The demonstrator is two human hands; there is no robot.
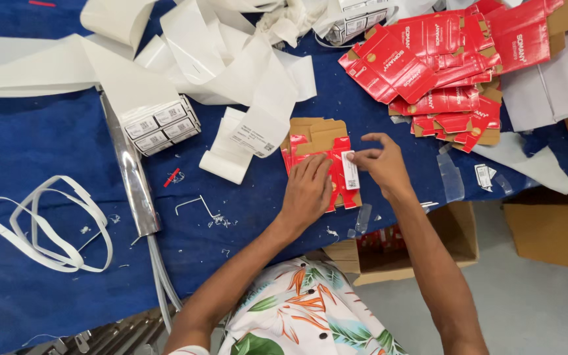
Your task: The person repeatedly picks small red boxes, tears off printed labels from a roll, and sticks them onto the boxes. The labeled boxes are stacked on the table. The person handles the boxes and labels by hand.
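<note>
Blue table (34, 131): left hand (307, 187) half-hides red carton (323, 154); right hand (382, 164) pinches white label (350, 169).

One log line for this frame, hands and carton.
left hand: flat on red carton | right hand: pressing white label on carton | surface: blue table

Bare blue cloth (47, 144) left of hands; label stack (160, 125), metal bar (129, 171), red carton heap (442, 66) crowd elsewhere.

Left hand (307, 190) flat, palm down; right hand (381, 164) seemingly pinching, fingers bent.
</note>
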